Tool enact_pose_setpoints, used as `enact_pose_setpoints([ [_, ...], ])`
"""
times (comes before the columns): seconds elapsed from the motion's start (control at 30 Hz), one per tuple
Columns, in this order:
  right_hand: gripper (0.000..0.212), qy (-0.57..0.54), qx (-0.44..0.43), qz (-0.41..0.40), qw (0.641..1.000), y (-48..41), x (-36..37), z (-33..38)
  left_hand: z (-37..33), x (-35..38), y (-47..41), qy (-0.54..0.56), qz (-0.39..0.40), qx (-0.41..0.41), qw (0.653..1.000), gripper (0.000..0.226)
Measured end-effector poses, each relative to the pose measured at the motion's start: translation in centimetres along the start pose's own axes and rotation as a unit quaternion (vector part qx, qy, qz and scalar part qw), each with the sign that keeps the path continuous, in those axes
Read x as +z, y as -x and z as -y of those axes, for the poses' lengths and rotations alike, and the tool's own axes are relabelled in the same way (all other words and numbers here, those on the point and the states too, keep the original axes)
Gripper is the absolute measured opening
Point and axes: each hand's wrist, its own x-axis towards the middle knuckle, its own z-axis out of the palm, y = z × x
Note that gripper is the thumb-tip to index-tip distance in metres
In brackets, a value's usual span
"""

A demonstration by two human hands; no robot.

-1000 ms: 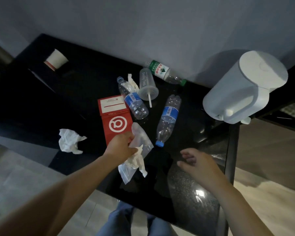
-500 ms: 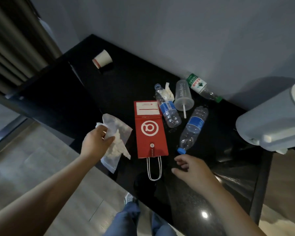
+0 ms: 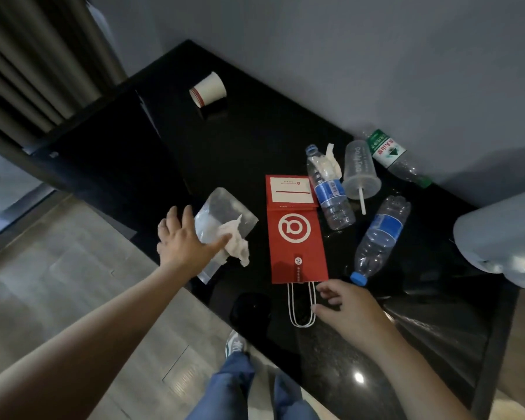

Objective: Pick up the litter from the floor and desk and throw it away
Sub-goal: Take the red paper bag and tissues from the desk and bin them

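Observation:
A flat red paper bag [image 3: 294, 234] with white cord handles lies on the black desk [image 3: 240, 140]. To its left lies a clear plastic bag [image 3: 225, 207] with a crumpled white tissue [image 3: 238, 248] at the desk's front edge. My left hand [image 3: 184, 244] rests on that plastic bag, fingers spread, thumb across it. My right hand [image 3: 346, 307] hovers at the red bag's handles, fingers loosely curled and holding nothing. Two blue-label bottles [image 3: 331, 192] [image 3: 379, 237], a green-label bottle [image 3: 390, 154], a lidded plastic cup with a straw [image 3: 359, 172] and a tipped paper cup [image 3: 208, 89] lie further back.
A white appliance [image 3: 497, 237] stands at the desk's right end. A second tissue [image 3: 326, 159] sits behind the blue-label bottle. A grey wall runs behind the desk and a curtain [image 3: 28, 71] hangs at the left. Wooden floor [image 3: 58, 283] and my legs are below.
My left hand carried the plastic bag leftward over the red bag, set it on the desk edge and spread its fingers. My right hand moved to the red bag's handles. The view swung left.

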Motion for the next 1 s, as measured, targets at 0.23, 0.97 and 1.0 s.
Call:
enact_pose_setpoints([
  [0.23, 0.051, 0.008, 0.02, -0.034, 0.999, -2.2, 1.3, 0.9, -1.3, 1.7, -1.0, -0.049, 0.082, -0.002, 0.995, 0.134],
  [0.97, 0.049, -0.005, 0.045, -0.065, 0.997, -7.0, 1.4, 1.1, -4.2, 2.5, -2.4, 0.052, -0.045, 0.135, 0.988, 0.029],
  [1.0, 0.05, -0.003, 0.044, -0.066, 0.997, -7.1, 1.3, 1.0, -3.5, 2.0, -2.3, 0.05, -0.043, 0.12, 0.991, 0.031],
])
